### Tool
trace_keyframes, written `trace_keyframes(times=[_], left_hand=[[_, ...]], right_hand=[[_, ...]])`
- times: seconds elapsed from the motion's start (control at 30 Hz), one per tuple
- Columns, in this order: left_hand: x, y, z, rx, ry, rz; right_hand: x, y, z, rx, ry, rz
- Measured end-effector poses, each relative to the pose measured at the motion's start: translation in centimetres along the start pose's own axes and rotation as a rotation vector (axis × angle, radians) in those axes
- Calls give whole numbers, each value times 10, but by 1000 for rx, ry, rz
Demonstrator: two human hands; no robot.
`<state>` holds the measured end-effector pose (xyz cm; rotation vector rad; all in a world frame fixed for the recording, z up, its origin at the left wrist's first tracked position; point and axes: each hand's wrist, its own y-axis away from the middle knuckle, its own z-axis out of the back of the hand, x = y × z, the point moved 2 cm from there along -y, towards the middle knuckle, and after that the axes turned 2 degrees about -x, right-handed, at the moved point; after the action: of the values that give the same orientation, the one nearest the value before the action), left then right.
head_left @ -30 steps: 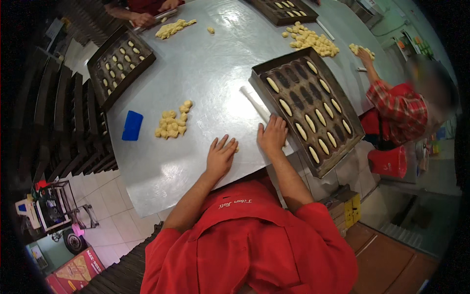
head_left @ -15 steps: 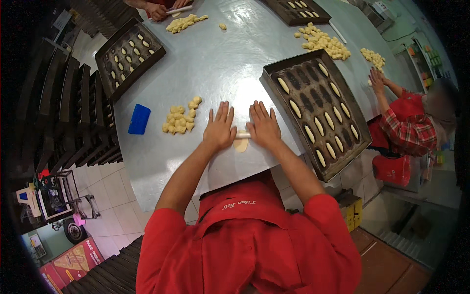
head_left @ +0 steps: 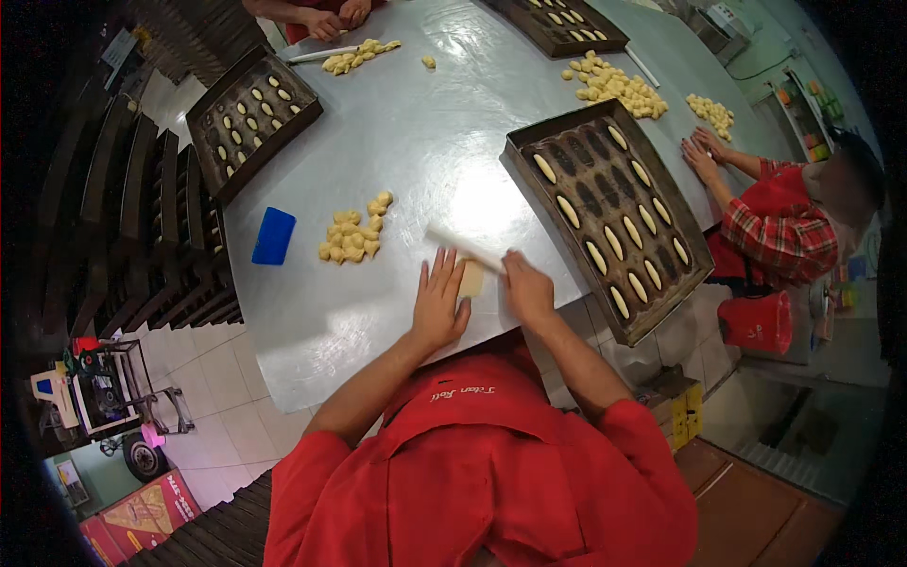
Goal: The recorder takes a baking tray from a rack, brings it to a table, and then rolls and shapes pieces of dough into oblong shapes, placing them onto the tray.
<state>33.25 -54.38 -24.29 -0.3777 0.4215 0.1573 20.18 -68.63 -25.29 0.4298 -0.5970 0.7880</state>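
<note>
A white rolling pin (head_left: 461,247), blurred by motion, slants above the metal table, its right end in the fingers of my right hand (head_left: 529,295). Below the pin lies a small flattened sheet of pale dough (head_left: 474,282). My left hand (head_left: 440,304) is open, fingers stretched out on the table, at the left edge of that sheet. To the left sits a cluster of yellow dough balls (head_left: 350,236). Beside my right hand stands a dark baking tray (head_left: 576,269) with several shaped dough pieces in its hollows.
A blue dough scraper (head_left: 273,236) lies at the left. Further trays (head_left: 213,142) and dough heaps (head_left: 619,87) stand farther off. Co-workers' hands (head_left: 704,156) rest at the right edge and others (head_left: 326,21) at the far left. Dark racks (head_left: 99,208) line the left side.
The rolling pin has come off the dough and tilted, now in my right hand. My left hand moved nearer me, beside the dough. The right co-worker's hands came nearer the big tray.
</note>
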Motion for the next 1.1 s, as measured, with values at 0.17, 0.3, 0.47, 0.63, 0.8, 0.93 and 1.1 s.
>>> trace_keyframes(times=[0.17, 0.3, 0.47, 0.63, 0.8, 0.93, 1.1], left_hand=[[20, -34, -30, 121, -114, 73], [8, 15, -20, 184, -66, -2], [6, 52, 3, 88, 145, -41], [42, 46, 18, -277, 234, 150], [110, 59, 55, -523, -120, 438], [121, 44, 63, -532, -137, 596], [137, 19, 55, -567, -177, 497]], right_hand=[[16, -29, -24, -265, 320, 417], [19, 24, -41, -272, 209, 417], [32, -2, -23, -306, -81, 235], [56, -44, -49, -327, 390, 348], [66, 56, -84, 51, 349, 485], [84, 24, -72, 62, 437, 438], [77, -105, -48, -242, 452, 312]])
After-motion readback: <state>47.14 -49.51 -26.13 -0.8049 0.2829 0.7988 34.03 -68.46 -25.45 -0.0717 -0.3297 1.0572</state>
